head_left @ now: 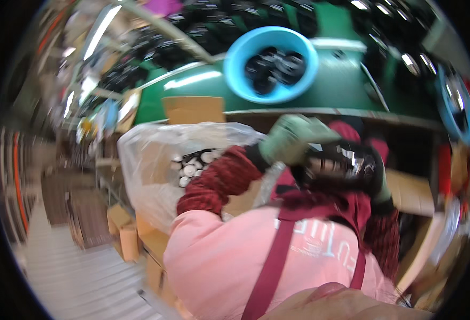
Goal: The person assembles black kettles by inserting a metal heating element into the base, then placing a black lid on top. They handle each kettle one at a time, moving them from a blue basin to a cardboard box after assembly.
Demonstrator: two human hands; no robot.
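In front of my chest I hold a glossy black, rounded object (339,165), blurred, its exact kind not clear. My left hand (291,140), in a pale green glove, closes on its left end and upper edge. On the opposite end is my right hand (383,188), also gloved and mostly hidden behind the object, with its fingers closed around that side. Beside my left forearm stands a carton lined with a clear plastic bag (149,154). Inside it are several round pieces with white ends (189,170) and black parts.
A light blue basin (232,80) holding several shiny black round pieces sits on the green work surface (341,80) ahead. Many black glossy items (203,26) line its far side. Another blue basin (461,125) is at right. Cardboard boxes (128,242) stand at lower left.
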